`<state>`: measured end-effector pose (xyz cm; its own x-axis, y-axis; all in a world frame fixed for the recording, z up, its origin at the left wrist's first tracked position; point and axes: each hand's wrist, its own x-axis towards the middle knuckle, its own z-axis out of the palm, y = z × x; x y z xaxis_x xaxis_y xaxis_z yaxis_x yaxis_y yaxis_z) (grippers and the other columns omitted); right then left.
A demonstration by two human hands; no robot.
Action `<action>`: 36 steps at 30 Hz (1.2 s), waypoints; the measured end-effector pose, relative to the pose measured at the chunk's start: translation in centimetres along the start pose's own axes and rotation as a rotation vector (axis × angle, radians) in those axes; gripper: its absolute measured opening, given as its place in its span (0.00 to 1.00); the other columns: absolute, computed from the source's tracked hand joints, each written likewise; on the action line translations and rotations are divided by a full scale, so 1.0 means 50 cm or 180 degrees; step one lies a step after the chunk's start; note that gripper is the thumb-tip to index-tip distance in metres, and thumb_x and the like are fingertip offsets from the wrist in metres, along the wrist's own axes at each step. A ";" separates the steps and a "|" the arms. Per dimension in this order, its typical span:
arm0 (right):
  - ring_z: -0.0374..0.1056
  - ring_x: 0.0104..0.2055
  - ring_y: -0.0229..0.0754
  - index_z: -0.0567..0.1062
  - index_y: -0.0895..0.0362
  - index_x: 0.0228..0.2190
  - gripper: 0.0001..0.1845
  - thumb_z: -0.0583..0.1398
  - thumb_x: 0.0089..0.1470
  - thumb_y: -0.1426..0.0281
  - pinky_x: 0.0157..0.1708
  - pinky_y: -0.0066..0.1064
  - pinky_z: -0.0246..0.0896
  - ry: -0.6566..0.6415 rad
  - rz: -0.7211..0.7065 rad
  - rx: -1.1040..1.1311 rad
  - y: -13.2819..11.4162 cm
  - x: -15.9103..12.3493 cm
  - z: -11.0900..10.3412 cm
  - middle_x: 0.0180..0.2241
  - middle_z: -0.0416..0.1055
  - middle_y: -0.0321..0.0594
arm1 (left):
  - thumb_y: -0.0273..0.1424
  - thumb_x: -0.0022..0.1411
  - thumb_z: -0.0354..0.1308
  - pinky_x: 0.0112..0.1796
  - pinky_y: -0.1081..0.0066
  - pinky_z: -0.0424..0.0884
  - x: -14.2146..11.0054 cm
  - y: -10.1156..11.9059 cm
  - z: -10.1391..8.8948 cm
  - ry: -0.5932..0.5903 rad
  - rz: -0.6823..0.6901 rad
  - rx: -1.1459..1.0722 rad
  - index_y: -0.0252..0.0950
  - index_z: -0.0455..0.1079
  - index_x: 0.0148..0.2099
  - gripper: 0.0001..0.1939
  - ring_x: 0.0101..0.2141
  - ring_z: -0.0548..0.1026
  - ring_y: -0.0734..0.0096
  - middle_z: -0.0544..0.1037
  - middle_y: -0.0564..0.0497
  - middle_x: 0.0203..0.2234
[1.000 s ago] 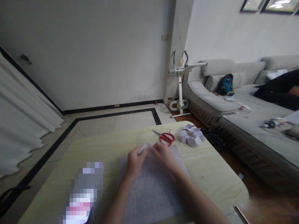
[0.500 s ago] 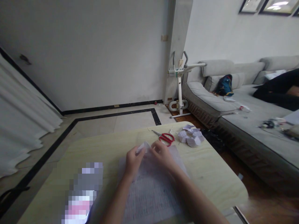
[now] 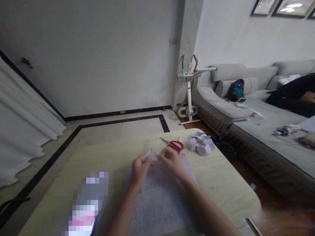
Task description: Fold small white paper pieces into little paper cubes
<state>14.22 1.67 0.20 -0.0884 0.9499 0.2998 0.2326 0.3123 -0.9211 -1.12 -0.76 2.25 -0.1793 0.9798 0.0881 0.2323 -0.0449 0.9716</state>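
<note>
Between my two hands is a small folded piece of white paper (image 3: 152,153), its pointed top showing above the fingers. My left hand (image 3: 140,166) pinches its left side, and my right hand (image 3: 169,160) has its fingers closed at the right side. Under my hands and forearms lies a large printed sheet (image 3: 159,203) with rows of faint text. Just beyond my right hand rest red-handled scissors (image 3: 174,144), blades pointing to the far left. Several folded white paper pieces (image 3: 202,144) sit in a cluster at the table's far right corner.
The pale wooden table (image 3: 228,186) has rounded corners. A pixelated object (image 3: 86,203) lies on its left side. Beyond stand a white exercise machine (image 3: 189,95) and a grey sofa (image 3: 261,131), where a person's dark-clothed leg (image 3: 292,96) and a blue backpack (image 3: 236,90) are visible.
Both hands have shifted slightly around the folded paper, and a little more of its top edge shows. The scissors, the paper cluster and the printed sheet stay in place.
</note>
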 end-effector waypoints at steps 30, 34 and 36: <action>0.64 0.27 0.37 0.70 0.58 0.26 0.06 0.59 0.50 0.68 0.28 0.27 0.60 -0.0024 0.0231 0.0128 -0.016 -0.001 0.009 0.25 0.69 0.37 | 0.41 0.54 0.57 0.22 0.77 0.64 -0.006 -0.007 0.008 -0.0101 0.0099 0.0200 0.30 0.73 0.30 0.17 0.21 0.70 0.72 0.73 0.52 0.18; 0.64 0.27 0.37 0.71 0.58 0.25 0.07 0.59 0.51 0.67 0.27 0.27 0.60 -0.0006 0.0219 0.0242 -0.012 -0.002 0.009 0.24 0.68 0.37 | 0.42 0.54 0.57 0.22 0.78 0.64 -0.007 -0.011 0.010 -0.0160 0.0062 0.0108 0.30 0.73 0.31 0.17 0.20 0.70 0.73 0.73 0.53 0.18; 0.64 0.26 0.37 0.70 0.58 0.24 0.08 0.60 0.50 0.66 0.27 0.27 0.60 0.0028 0.0225 0.0223 -0.010 -0.002 0.009 0.23 0.68 0.36 | 0.42 0.54 0.57 0.22 0.78 0.64 -0.007 -0.013 0.011 -0.0165 0.0079 0.0094 0.31 0.73 0.31 0.17 0.20 0.69 0.74 0.74 0.53 0.19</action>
<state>13.68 1.40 0.50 -0.0657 0.9697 0.2352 0.1695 0.2432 -0.9551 -0.68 -0.99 1.47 -0.1237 0.9873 0.0999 0.2643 -0.0643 0.9623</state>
